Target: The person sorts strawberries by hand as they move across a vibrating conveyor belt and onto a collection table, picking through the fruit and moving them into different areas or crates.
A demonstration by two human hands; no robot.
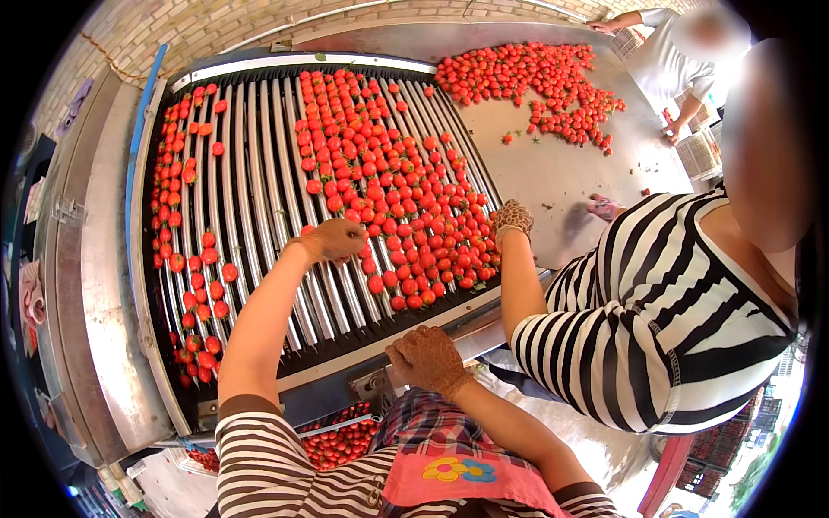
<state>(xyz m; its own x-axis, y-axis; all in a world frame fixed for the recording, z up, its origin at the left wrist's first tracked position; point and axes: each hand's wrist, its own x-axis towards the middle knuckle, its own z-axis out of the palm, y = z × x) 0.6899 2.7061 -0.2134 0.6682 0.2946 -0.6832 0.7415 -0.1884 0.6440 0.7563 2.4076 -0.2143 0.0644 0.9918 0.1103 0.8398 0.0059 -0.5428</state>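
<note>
Many small red tomatoes (414, 213) lie in rows on a conveyor of metal rollers (259, 162). My left hand (333, 241), in a brown patterned glove, is over the rollers at the left edge of the main group of tomatoes. Its fingers are curled down, and whether they hold anything is hidden. My right hand (431, 359), gloved alike, rests with bent fingers at the conveyor's near metal edge (337, 375); no object shows in it. A separate band of tomatoes (171, 188) runs along the far left of the rollers.
On my right a person in a striped top (622, 324) has one patterned-gloved hand at the rollers' edge. A metal table (511, 168) adjoins, bearing a tomato pile (518, 71); another person (673, 58) stands beyond. Tomatoes in a container (337, 443) are below the conveyor.
</note>
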